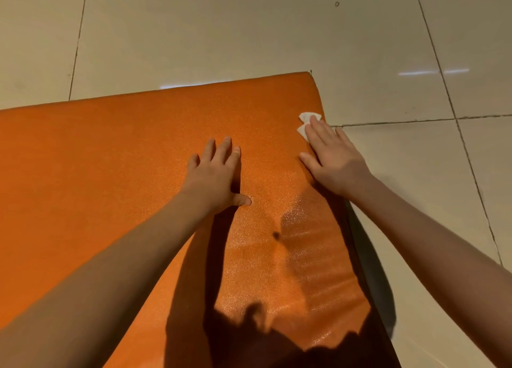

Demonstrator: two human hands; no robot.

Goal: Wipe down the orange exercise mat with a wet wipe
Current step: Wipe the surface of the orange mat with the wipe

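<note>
right hand (331,154), fingers together, presses the wet wipe (307,123) on the orange mat (110,157); left hand (214,173) rests flat, fingers spread.

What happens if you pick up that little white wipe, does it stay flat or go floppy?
Probably floppy: the wipe looks thin and crumpled where it pokes out from under the right hand. It likely weighs very little, being small beside that hand. It may cling slightly to the orange mat, whose nearby surface shines damp.
</note>
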